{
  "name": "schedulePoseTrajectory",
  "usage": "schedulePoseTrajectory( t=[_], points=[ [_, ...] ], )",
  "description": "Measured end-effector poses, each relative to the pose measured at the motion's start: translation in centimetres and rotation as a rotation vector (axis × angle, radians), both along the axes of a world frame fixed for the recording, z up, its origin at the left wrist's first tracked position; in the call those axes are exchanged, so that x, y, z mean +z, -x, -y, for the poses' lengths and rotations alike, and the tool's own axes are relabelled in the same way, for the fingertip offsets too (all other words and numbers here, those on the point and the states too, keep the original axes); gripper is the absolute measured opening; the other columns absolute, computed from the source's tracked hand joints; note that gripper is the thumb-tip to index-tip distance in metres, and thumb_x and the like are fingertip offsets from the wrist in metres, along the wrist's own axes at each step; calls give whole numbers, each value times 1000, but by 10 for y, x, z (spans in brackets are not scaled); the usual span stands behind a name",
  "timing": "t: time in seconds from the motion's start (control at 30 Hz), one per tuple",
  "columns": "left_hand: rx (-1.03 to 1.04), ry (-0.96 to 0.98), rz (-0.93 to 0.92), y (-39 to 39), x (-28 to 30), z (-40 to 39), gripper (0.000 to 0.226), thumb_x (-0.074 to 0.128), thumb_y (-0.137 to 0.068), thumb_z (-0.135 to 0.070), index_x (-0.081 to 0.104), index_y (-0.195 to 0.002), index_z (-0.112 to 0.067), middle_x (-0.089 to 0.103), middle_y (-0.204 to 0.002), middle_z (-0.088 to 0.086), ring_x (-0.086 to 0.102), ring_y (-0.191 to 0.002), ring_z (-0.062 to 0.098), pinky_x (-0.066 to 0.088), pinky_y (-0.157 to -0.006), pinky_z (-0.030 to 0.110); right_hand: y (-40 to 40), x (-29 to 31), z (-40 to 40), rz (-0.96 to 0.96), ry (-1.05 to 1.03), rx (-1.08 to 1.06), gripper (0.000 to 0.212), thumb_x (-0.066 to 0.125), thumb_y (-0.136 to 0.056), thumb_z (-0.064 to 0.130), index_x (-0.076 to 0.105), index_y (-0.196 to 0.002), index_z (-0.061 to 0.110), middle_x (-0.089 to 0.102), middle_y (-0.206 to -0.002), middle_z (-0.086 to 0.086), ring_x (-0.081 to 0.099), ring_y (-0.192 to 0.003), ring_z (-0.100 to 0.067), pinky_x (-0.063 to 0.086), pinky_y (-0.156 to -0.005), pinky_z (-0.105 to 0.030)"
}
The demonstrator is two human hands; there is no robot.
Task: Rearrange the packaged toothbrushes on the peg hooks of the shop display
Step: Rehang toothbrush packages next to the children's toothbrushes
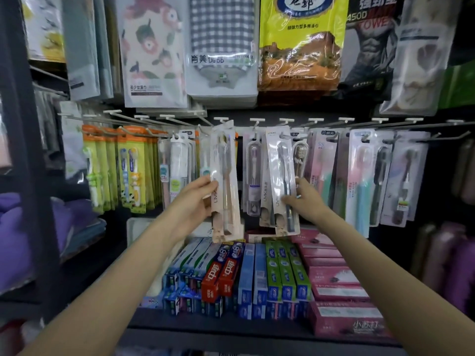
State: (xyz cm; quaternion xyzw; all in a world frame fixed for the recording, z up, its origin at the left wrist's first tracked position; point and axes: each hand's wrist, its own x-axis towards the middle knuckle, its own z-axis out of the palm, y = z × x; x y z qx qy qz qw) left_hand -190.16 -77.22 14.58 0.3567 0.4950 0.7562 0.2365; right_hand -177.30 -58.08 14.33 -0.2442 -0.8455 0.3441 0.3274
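Gripping toothbrush packs (226, 181), hands (198, 199) hiding lower labels.

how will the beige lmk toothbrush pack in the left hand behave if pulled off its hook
The long beige toothbrush pack with clear plastic front probably feels light and fairly stiff: the left hand holds it by one edge without sagging. Its glossy front may be slippery.

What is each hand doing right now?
Left hand: grips the beige toothbrush pack.
Right hand: grips the dark-brush toothbrush pack.

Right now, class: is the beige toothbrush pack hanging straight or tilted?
Tilted: the beige toothbrush pack, gripped by the left hand, leans bottom-right.
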Motion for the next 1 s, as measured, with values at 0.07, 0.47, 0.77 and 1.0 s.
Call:
schedulePoseTrajectory(
  t=[0.07, 0.47, 0.77, 1.0],
  points=[
    [21, 58, -68, 0, -1, 11, 15, 47, -94, -8, 61, -96, -13, 66, -80, -1, 61, -75, 12, 51, -60, 23, 1, 1, 1, 10, -10, -15, 61, 60, -90, 18, 28, -140, 5, 39, -142, -16, 42, -126, -30, 39, -99, -38],
    [209, 247, -219, -22, -31, 26, 10, 51, -92, -10, 59, -92, -15, 61, -98, 9, 58, -88, 19, 48, -84, 31, 5, -18, 16, -69, 89, -5, 52, 61, -88, 15, 35, -132, 3, 53, -111, -7, 52, -106, -20, 40, -87, -29],
    [238, 303, -452, -56, -19, -25, 17, 54, -92, -13, 63, -107, -10, 63, -104, 7, 58, -97, 20, 46, -93, 37, -19, 5, 20, -385, -74, -5, 34, 56, -89, 38, 52, -113, 14, 52, -117, -4, 49, -111, -18, 42, -98, -36],
    [152, 340, -414, -73, -14, -75, 11, 52, -93, -13, 58, -84, -12, 54, -78, 2, 54, -78, 16, 46, -80, 33, -29, 10, 9, -371, 142, 167, 39, 61, -88, 30, 43, -121, 17, 51, -112, 1, 52, -102, -16, 46, -82, -28]
  ],
)
